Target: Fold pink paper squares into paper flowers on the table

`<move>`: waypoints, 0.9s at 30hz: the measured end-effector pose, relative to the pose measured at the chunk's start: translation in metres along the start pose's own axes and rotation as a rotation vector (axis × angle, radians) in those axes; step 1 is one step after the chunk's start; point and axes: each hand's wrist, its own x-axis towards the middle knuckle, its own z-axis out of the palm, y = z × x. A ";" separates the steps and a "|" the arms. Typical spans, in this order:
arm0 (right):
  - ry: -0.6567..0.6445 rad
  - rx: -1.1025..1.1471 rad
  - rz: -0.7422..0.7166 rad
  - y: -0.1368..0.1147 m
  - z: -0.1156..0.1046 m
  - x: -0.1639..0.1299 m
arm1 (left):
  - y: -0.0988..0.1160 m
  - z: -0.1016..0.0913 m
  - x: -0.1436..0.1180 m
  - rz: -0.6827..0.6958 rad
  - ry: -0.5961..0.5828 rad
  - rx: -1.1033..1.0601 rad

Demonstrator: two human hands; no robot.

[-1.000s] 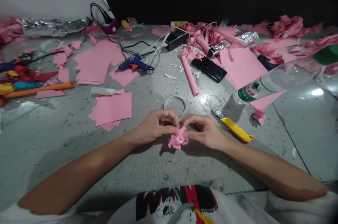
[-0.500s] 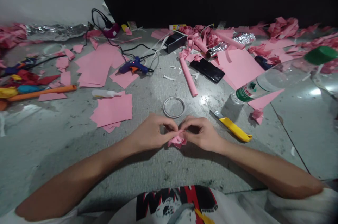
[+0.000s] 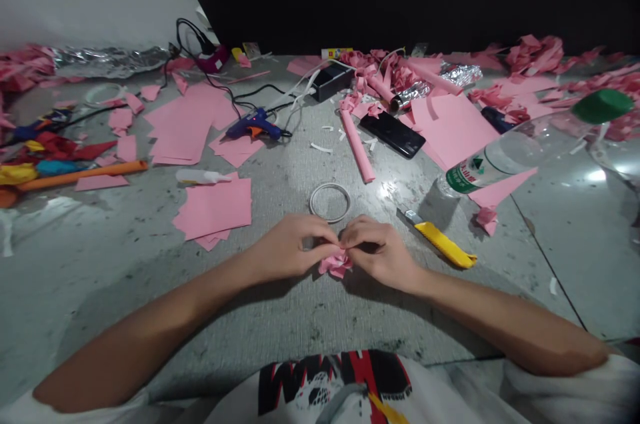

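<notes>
– At the near middle of the surface [image 3: 335, 324], head view: what has just changed?
– One flap of the crumpled paper [image 3: 335, 267] stood up a second ago; now the left hand [image 3: 291, 249], from 9 o'clock, and the right hand [image 3: 385, 255], from 3, have closed over its 12 o'clock edge and cover it.
– And the grip?
– Both pinch that edge between thumb and forefinger, as far as I can judge.
– Meaning what for the work?
– Fine shaping at the edge, I'd say; the folds towards 6 o'clock hang free.
– What's in the way?
– A tape ring [image 3: 311, 204] lies at 12, just beyond the hands. The knife [image 3: 447, 244], at 3, has its blade out: it could nick the right hand on a wide swing.
– Further out?
– Sheets [image 3: 220, 207] at 10, glue gun [image 3: 255, 123] at 11, phone [image 3: 393, 133] at 1, bottle [image 3: 465, 176] at 2, all clear of the hands.
</notes>
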 end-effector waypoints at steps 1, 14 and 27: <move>-0.005 0.003 0.006 0.000 -0.001 0.001 | 0.001 0.000 0.001 -0.057 0.013 -0.054; -0.010 0.063 0.148 -0.005 -0.006 0.003 | 0.006 0.005 0.000 -0.223 0.102 -0.209; 0.028 0.207 0.247 -0.003 -0.009 0.000 | -0.028 0.007 0.006 -0.335 0.256 -0.659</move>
